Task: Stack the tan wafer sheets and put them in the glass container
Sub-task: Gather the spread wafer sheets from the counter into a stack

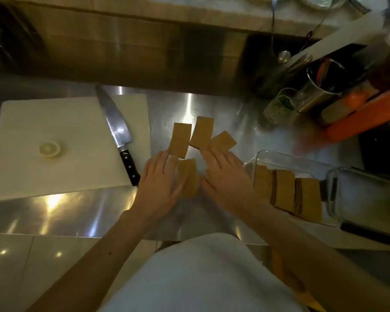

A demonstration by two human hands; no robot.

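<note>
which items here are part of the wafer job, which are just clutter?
Job:
- loose wafer sheets on the steel counter
- sheet between both hands
- left hand, right hand
- glass container, wafer stacks already inside

Clutter:
- knife
- white cutting board, small pale round piece on it
- utensil cup
- orange item

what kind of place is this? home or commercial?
Probably a commercial kitchen prep station: stainless steel counter, white cutting board with a chef's knife, and a crowded utensil holder on the right. Can't rule out a home.
</note>
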